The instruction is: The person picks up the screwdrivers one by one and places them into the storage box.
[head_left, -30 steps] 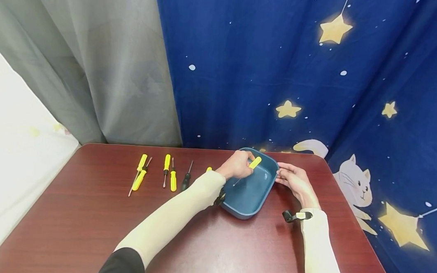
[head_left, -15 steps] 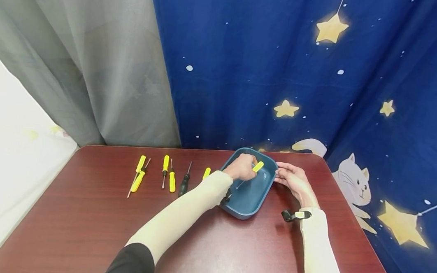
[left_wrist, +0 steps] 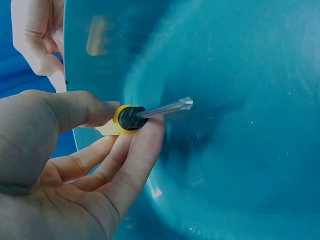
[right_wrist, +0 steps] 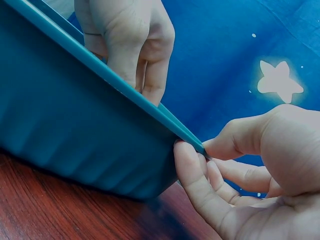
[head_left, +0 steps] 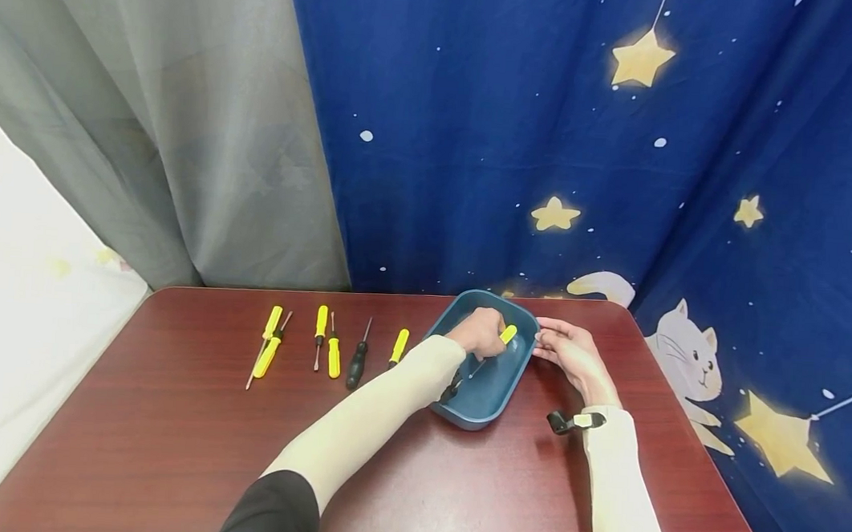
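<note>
The screwdriver [left_wrist: 131, 119] is inside the blue bin [head_left: 478, 399], its shaft slanting down; whether the tip meets the floor is unclear. It looks light and rigid, hardly fragile, though its smooth yellow handle might roll between fingertips; the handle near the black collar seems the sound place to hold, where the left hand [head_left: 482, 333] pinches it. The right hand [head_left: 569, 350] pinches the bin's corner rim, likely stiff plastic. Farther left, other screwdrivers [head_left: 334, 358] lie on the surface [head_left: 171, 445].
</note>
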### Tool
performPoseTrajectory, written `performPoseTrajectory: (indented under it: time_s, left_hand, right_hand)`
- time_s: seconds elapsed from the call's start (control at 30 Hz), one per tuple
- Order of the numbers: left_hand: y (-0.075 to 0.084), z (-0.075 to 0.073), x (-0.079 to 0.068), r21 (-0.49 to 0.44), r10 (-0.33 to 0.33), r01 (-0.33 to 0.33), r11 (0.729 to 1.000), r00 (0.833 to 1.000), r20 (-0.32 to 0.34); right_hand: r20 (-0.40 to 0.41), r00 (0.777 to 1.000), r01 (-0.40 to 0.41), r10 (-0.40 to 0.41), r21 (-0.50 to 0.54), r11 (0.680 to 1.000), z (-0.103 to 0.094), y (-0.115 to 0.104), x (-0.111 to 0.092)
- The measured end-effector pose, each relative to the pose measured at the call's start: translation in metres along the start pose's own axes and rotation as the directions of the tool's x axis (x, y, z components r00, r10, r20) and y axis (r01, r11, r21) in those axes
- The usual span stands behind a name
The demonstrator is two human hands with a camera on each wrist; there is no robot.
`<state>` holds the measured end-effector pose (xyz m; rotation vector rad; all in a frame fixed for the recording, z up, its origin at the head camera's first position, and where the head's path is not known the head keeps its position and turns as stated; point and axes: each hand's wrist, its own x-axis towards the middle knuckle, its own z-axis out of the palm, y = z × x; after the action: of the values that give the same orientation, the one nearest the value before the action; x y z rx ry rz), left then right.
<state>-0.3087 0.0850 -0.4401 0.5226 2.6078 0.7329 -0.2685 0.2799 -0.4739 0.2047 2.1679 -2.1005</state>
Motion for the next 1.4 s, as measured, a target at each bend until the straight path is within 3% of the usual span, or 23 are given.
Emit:
performPoseTrajectory:
  time_s: [0.27,0.83,1.1,1.4]
  left_hand:
    - [0.003,0.006,0.004,0.020,-0.012,0.011,1.000,0.999,0.048]
    - [0.005,0.005,0.012,-0.051,-0.125,0.130,0.990,0.988,0.093]
    - [0.006,0.011,0.017,-0.033,-0.156,0.160,0.986,0.982,0.105]
    - [0.021,0.023,0.020,0.029,-0.138,0.135,0.990,0.984,0.110]
  right_hand:
    - [0.016,1.000,0.008,-0.007,-0.012,1.000,0.000,0.002,-0.001]
    - [0.033,0.999,0.012,-0.013,0.018,1.000,0.008,-0.001,0.006]
    - [0.038,0.999,0.004,-0.004,0.010,1.000,0.011,-0.002,0.006]
    - [0.025,1.000,-0.012,0.013,-0.046,0.999,-0.003,0.000,-0.002]
